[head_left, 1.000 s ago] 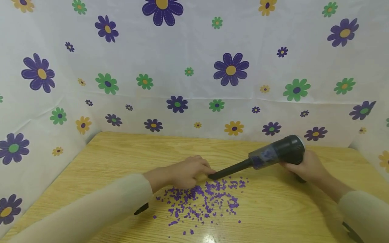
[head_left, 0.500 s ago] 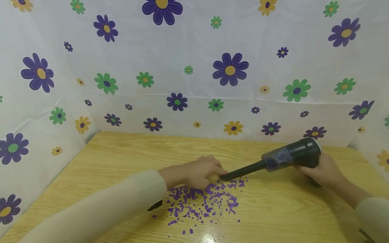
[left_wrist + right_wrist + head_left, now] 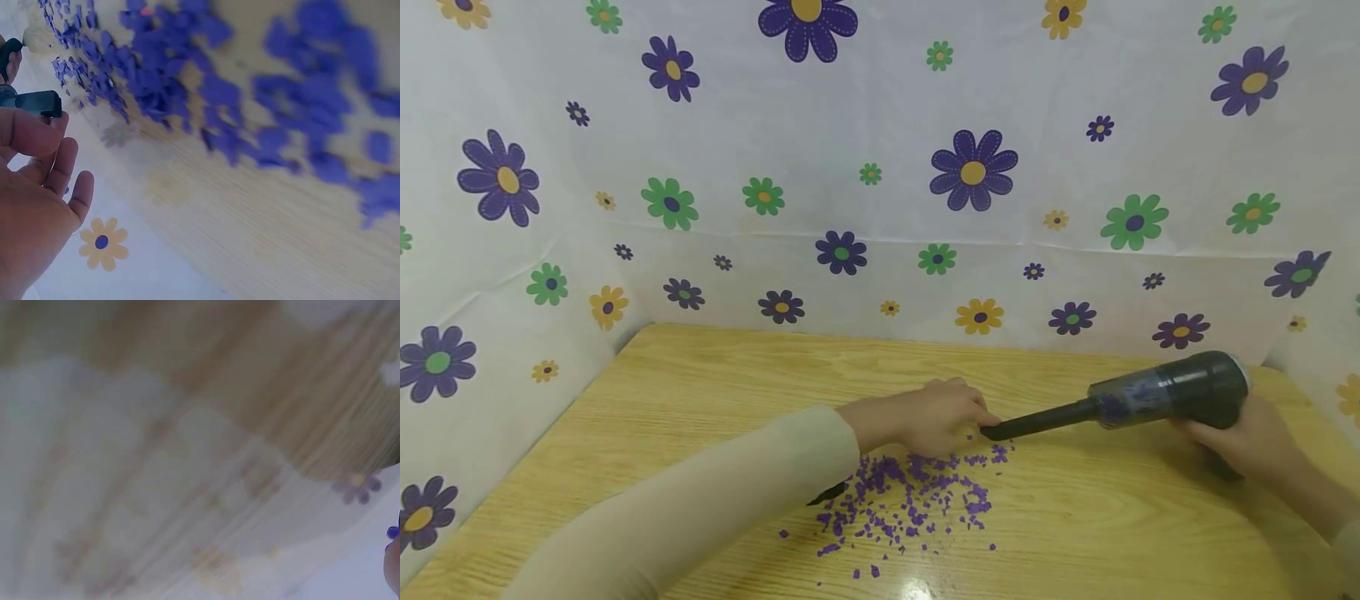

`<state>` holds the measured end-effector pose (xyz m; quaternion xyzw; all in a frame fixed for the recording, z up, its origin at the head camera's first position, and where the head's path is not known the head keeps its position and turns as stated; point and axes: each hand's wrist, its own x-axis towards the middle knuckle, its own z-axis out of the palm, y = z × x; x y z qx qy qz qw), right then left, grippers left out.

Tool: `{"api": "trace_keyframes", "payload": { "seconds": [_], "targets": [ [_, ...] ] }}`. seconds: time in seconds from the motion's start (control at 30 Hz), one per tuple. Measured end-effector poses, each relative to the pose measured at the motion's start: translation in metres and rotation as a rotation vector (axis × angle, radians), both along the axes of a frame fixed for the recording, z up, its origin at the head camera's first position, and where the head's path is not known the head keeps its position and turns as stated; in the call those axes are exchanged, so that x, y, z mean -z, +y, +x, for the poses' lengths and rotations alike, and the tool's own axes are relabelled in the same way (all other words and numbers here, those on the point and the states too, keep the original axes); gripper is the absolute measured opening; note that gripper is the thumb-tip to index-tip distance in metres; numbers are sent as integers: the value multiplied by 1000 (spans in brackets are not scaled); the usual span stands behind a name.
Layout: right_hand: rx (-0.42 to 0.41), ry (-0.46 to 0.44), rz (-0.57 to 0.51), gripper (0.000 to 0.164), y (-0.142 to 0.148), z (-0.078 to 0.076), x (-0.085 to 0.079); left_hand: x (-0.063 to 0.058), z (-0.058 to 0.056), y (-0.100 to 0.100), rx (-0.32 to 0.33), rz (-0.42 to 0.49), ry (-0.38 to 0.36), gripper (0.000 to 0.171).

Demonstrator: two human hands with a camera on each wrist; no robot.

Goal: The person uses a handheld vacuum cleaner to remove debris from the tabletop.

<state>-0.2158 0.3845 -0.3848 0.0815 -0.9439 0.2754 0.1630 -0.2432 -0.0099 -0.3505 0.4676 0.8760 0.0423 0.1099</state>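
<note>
A black handheld vacuum cleaner (image 3: 1138, 396) with a clear dust cup is held above the table, its long nozzle (image 3: 1045, 419) slanting down to the left. My right hand (image 3: 1258, 437) grips its handle. My left hand (image 3: 936, 417) pinches the nozzle's tip; in the left wrist view the thumb and fingers of the left hand (image 3: 40, 187) lie around the dark nozzle end (image 3: 40, 103). Small purple paper bits (image 3: 913, 500) lie scattered under and in front of my left hand. Purple specks show inside the dust cup. The right wrist view shows only a sliver of hand at its edge.
The wooden table (image 3: 700, 367) is walled at the back and sides by a white cloth (image 3: 880, 108) printed with flowers. A few stray purple bits lie nearer the front edge. A black strap end (image 3: 827, 494) hangs below the left sleeve.
Both hands and the vacuum cleaner have moved steadily to the right, with the nozzle tip passing along the far side of the paper bits. The grips look the same.
</note>
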Motion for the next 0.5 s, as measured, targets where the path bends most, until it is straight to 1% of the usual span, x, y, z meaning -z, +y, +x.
{"api": "trace_keyframes", "payload": {
  "seconds": [0.1, 0.23, 0.37, 0.43, 0.5],
  "targets": [
    [12, -13, 18, 50, 9, 3, 0, -1, -1, 10, 3, -37, -1, 50],
    [25, -7, 24, 51, 19, 7, 0, -2, -4, 23, -7, -83, -16, 54],
    [14, -18, 12, 41, 23, 9, 1, -1, -7, 33, -29, -106, -35, 62],
    [-13, -21, 0, 33, 23, 9, 1, 0, -8, 35, -42, -111, -43, 64],
    [-45, -18, -11, 26, 23, 9, 1, 0, -8, 36, -49, -110, -49, 61]
  ]
}}
